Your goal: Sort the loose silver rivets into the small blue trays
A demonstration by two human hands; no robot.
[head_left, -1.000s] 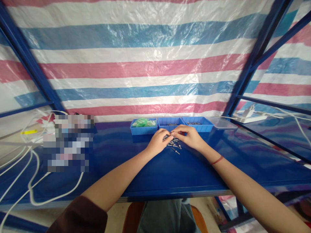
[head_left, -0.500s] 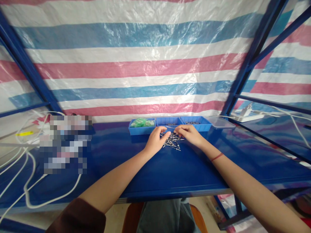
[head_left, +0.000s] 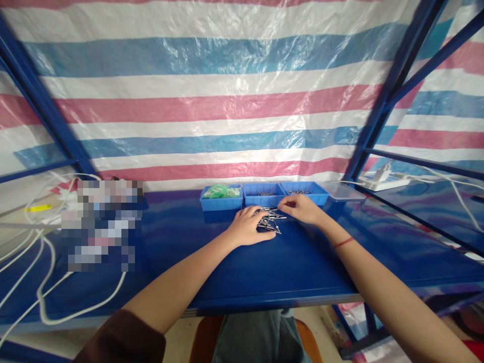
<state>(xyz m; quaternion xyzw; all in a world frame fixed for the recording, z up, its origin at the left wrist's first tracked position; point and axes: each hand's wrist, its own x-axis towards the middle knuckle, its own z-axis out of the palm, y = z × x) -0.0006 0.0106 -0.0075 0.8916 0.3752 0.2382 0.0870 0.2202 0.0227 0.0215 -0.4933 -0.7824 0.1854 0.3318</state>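
A loose pile of pop rivets (head_left: 270,222), thin silvery pins with thicker ends, lies on the blue table in front of me. My left hand (head_left: 247,225) rests at the pile's left side, thumb and fingers spread around it, touching its edge. Just right of the pile's top is my right hand (head_left: 300,208), its fingertips pinched together; whether a rivet is between them is too small to see. Behind the hands stand a blue bin (head_left: 221,203) with green packets, a middle blue bin (head_left: 263,188) and a right blue bin (head_left: 321,195), both containing small metal pieces.
A clear flat lid (head_left: 346,191) lies right of the bins. White cables (head_left: 81,312) loop over the table's left side beside a blurred-out area. A white power strip (head_left: 385,180) sits at the back right. Blue frame posts and a striped sheet (head_left: 227,111) enclose the table.
My left hand has come down and nearer me, its fingers spreading over the pile's left side. My right hand has moved slightly right, away from the left hand.
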